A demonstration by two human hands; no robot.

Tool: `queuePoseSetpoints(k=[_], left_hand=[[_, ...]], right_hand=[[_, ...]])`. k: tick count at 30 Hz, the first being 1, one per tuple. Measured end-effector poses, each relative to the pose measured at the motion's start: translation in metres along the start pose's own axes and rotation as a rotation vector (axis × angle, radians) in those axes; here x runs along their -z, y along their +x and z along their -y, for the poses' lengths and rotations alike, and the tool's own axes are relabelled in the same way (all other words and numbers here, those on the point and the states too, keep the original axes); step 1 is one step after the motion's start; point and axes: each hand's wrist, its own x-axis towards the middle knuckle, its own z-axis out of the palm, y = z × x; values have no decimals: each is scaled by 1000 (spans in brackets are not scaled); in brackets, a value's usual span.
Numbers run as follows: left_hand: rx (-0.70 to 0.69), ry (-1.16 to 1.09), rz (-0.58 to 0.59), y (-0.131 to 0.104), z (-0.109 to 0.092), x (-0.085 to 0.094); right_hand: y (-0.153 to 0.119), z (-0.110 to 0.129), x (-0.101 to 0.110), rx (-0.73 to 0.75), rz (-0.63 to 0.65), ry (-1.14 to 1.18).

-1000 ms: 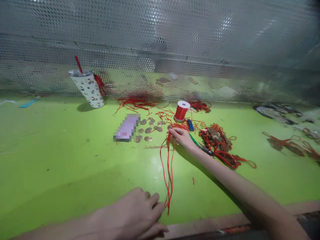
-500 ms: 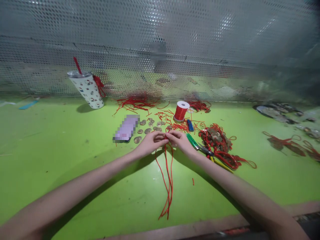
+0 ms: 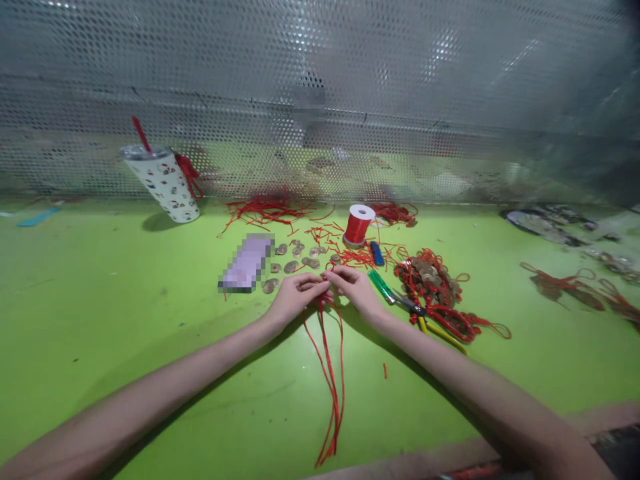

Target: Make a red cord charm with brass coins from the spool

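Note:
Red cords [image 3: 329,373] hang from between both hands and trail toward the table's front edge. My left hand [image 3: 299,293] is closed on their upper part, thumb against fingers. Beside it and nearly touching, my right hand [image 3: 356,288] pinches the same cords, a small loop showing above the fingertips. Just behind the hands lie several brass coins [image 3: 291,267]. A green lighter [image 3: 381,287] and scissors with red handles [image 3: 450,320] lie right of my right hand, next to a pile of coins with red knotted cords [image 3: 431,279].
Behind the coins are a red thread spool [image 3: 358,225], a blue lighter [image 3: 377,253] and cord scraps [image 3: 265,209]. A blurred phone [image 3: 247,263] and a white tumbler [image 3: 165,185] stand to the left on the green table [image 3: 175,280]. A perforated screen [image 3: 240,100] runs behind.
The view has shifted slightly, so the tabletop things appear a little farther left. Both hands have moved slightly down in the picture, still holding the red cords.

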Motion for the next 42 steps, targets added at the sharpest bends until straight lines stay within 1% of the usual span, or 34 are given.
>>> queuePoseSetpoints(k=[3, 7, 12, 19, 23, 28, 31, 34, 36, 42], left_hand=[[-10, 0, -9, -1, 0, -1], [-21, 7, -56, -3, 2, -2], [-33, 6, -93, -3, 5, -3], [-24, 1, -61, -4, 2, -5], [-32, -1, -46, -4, 5, -5], [-67, 8, -70, -2, 9, -5], [-25, -11, -38, -1, 8, -3], [2, -56, -33, 0, 5, 0], [-12, -68, -75, 1, 3, 3], [-143, 46, -204, 8, 1, 8]], right_hand=[[-1, 0, -2, 30, -14, 16], [-5, -1, -10, 107, -94, 39], [-10, 0, -16, 64, -95, 137], [-11, 1, -16, 96, -139, 91], [-8, 1, -15, 109, -157, 54], [-5, 2, -13, 81, -160, 75], [-4, 2, -12, 56, -171, 116], [-4, 2, -12, 17, -154, 195], [-7, 2, -13, -4, -122, 224], [-20, 4, -13, 4, -28, 119]])
